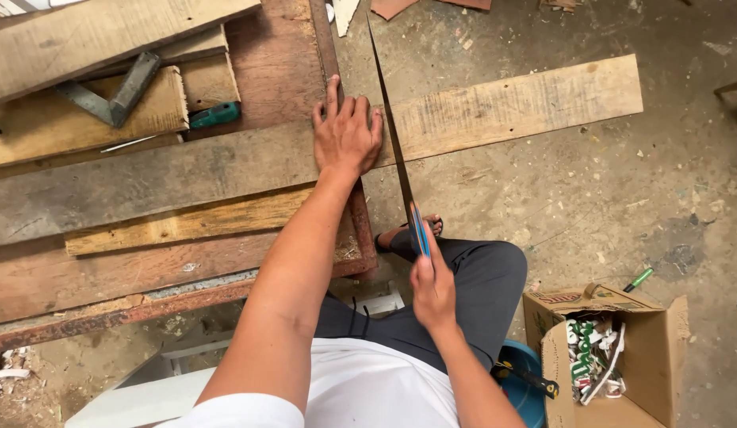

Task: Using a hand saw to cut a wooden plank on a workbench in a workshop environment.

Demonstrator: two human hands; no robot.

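My left hand [346, 131] lies flat, fingers spread, on a long grey wooden plank [511, 103] that reaches off the workbench's right edge. My right hand [432, 285] grips the blue handle of a hand saw. The saw's thin dark blade [388, 119] is seen edge-on. It crosses the plank just right of my left fingers, close to the bench edge. My knee in grey trousers [479, 277] and a sandalled foot [432, 226] are below the saw.
A rough wooden workbench [91, 277] holds stacked boards, a metal try square [114, 95] and a green-handled tool [214, 116]. An open cardboard box [606, 357] of packets stands at lower right, beside a blue bucket [523, 388]. The concrete floor [606, 198] is strewn with sawdust and scraps.
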